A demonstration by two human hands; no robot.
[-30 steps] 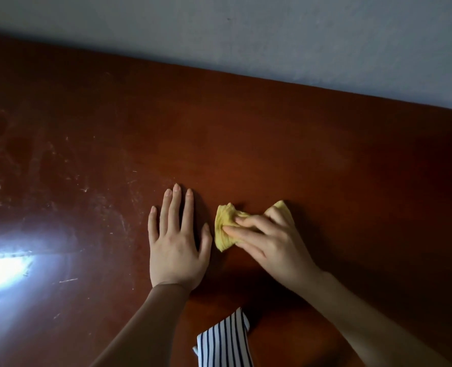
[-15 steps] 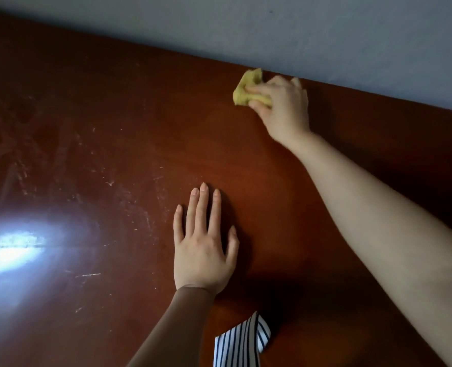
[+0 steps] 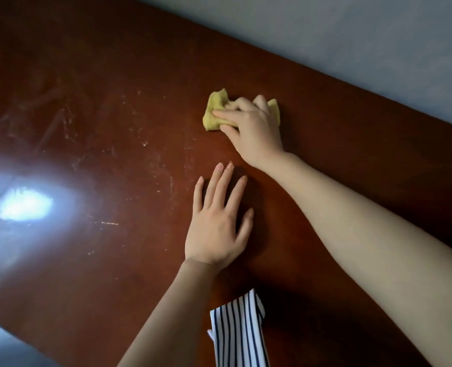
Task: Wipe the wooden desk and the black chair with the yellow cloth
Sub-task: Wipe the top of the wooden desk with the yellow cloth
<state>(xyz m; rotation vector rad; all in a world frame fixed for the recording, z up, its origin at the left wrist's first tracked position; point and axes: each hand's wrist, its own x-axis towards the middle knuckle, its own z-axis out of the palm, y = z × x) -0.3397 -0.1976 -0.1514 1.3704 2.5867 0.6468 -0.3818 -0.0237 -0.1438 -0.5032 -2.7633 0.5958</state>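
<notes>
A crumpled yellow cloth [image 3: 215, 112] lies on the reddish-brown wooden desk [image 3: 108, 107], a little short of its far edge. My right hand [image 3: 251, 128] is on top of the cloth, fingers curled over it and pressing it to the wood. Nearer to me, my left hand [image 3: 218, 223] rests flat on the desk with its fingers straight and slightly spread, holding nothing. The black chair is not in view.
A pale wall [image 3: 351, 41] runs along the desk's far edge. Scratches and dusty streaks [image 3: 140, 144] mark the desk's left half, beside a bright light reflection [image 3: 23, 205]. A striped piece of clothing [image 3: 238, 335] hangs at the bottom.
My right hand has drawn the cloth back from the desk's far edge towards me, after sweeping it out there from beside my left hand. The left hand stays flat on the desk.
</notes>
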